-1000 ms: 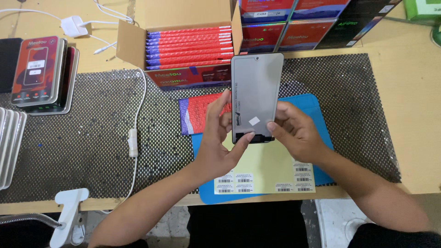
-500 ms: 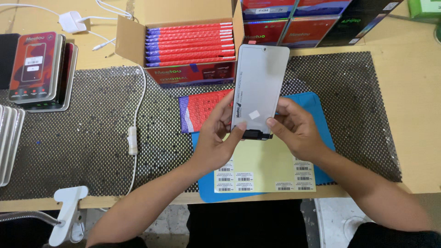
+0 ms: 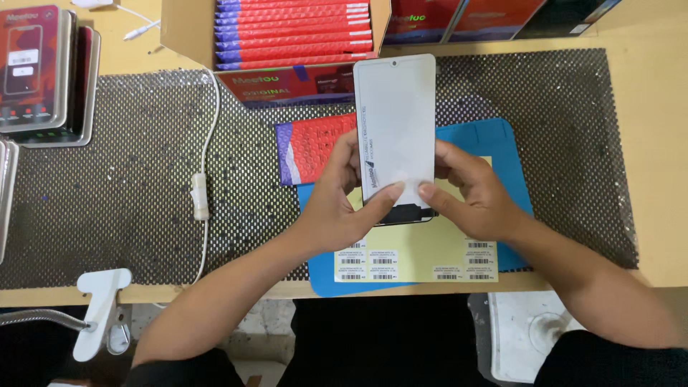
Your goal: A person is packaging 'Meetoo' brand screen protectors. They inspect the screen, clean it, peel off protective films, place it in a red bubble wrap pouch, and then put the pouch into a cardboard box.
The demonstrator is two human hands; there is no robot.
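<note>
I'm gripping the white phone screen panel (image 3: pixel 396 122) w/ both hands, left hand (image 3: pixel 335 204) & right hand (image 3: pixel 479 197), thumbs pressing its lower end, over the blue mat (image 3: pixel 516 154).

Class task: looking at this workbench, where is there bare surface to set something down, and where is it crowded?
Bare black mesh mat lies left of the white cable, and again right of the blue rubber mat. Crowded: the centre, where both hands hold the white phone screen panel, and the back edge with the cardboard box.
</note>
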